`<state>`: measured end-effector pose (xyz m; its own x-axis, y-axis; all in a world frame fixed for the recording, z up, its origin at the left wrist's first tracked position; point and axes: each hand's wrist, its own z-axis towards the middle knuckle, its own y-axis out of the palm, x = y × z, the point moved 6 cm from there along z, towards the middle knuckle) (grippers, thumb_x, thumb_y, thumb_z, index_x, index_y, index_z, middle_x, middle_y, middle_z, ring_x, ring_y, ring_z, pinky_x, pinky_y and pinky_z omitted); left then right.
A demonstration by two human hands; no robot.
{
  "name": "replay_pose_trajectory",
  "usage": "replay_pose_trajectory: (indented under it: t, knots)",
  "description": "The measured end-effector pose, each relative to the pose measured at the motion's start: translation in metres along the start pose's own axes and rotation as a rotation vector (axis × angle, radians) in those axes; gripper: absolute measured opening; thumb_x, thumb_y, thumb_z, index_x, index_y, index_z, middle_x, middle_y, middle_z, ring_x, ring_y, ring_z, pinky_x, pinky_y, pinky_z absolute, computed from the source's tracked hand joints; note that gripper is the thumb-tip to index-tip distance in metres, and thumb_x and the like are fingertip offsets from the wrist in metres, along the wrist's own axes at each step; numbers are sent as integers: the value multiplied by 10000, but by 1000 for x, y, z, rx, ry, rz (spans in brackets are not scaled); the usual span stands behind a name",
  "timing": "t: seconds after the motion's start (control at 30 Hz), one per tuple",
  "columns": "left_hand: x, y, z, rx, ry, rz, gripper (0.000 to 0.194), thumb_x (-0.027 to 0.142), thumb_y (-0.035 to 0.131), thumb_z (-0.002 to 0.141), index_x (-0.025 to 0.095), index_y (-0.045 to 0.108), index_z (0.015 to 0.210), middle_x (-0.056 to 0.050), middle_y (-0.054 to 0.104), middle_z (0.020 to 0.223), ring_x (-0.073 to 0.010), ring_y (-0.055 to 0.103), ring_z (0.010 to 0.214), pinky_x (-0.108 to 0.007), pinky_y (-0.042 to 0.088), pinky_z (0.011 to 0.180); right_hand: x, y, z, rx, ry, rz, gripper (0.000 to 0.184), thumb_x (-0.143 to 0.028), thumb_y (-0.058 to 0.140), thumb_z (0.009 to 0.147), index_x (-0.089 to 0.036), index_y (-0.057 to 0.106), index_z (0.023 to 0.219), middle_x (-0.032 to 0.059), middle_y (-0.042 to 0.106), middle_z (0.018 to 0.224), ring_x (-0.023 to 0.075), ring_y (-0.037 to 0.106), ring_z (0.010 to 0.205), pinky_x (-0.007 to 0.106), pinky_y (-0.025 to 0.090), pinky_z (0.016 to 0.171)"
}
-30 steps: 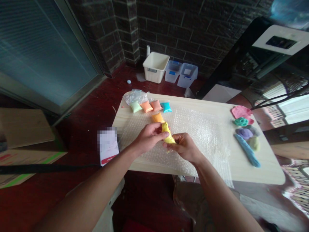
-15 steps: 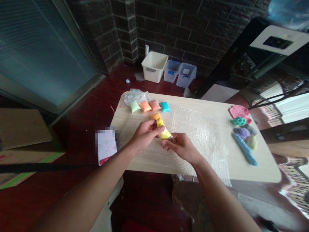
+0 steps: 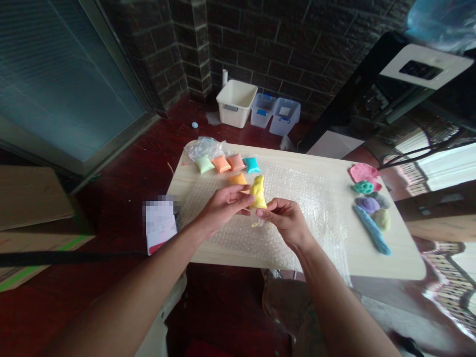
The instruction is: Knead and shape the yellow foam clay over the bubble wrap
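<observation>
Over the bubble wrap [image 3: 305, 208] on the table [image 3: 401, 260], the yellow clay [image 3: 258, 192] sits between my two grips, largely bare.
My left grip [image 3: 225, 202] pinches its side between thumb and fingers; my right grip [image 3: 283, 218] pinches the clear film [image 3: 256, 219] at its near end, as far as I can tell, since fingertips hide where film and clay part; I judge the unwrapping mostly done, with that film left to come away; the orange-yellow packet [image 3: 238, 179] just beyond and the row of four packets [image 3: 236, 162] look wrapped; bare lumps [image 3: 367, 205] lie at the table's right end; the clay's long axis runs away from me, narrow end toward the far edge, broader end toward me.
</observation>
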<state>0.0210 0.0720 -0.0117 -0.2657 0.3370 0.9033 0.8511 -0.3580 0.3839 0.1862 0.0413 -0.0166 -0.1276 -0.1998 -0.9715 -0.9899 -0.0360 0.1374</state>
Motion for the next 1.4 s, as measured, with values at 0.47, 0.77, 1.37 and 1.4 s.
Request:
replay_pose_trajectory:
  t: [0.47, 0.77, 1.37, 1.4]
  knots:
    - [-13, 0, -1, 39, -46, 57, 345, 270, 925, 733, 98, 798, 1003, -118, 819, 980, -202, 760, 857, -337, 586, 830, -5, 2, 1, -86, -56, -107, 330, -503, 825, 852, -182, 830, 774, 39, 730, 676, 148, 592, 632, 302, 462, 639]
    - [-12, 4, 1, 13, 44, 114, 318, 307, 875, 777, 121, 781, 1017, -107, 829, 918, -231, 788, 806, -364, 617, 798, 12, -2, 4, 18, 11, -94, 380, -478, 988, 632, -179, 763, 696, 58, 768, 706, 161, 639, 614, 295, 479, 595]
    - [0, 0, -2, 59, 61, 195, 421, 366, 978, 657, 138, 766, 940, -70, 798, 765, -220, 752, 691, -299, 550, 635, 7, 13, -1, -169, 103, 11, 395, -481, 985, 644, -192, 761, 792, -3, 697, 717, 126, 549, 624, 275, 429, 606]
    - [1, 2, -2, 42, 92, 188, 388, 384, 946, 708, 143, 764, 953, -79, 807, 807, -234, 767, 746, -319, 573, 687, 9, 12, 0, -149, 106, -2, 405, -481, 992, 627, -192, 752, 781, -3, 694, 714, 126, 544, 620, 273, 421, 594]
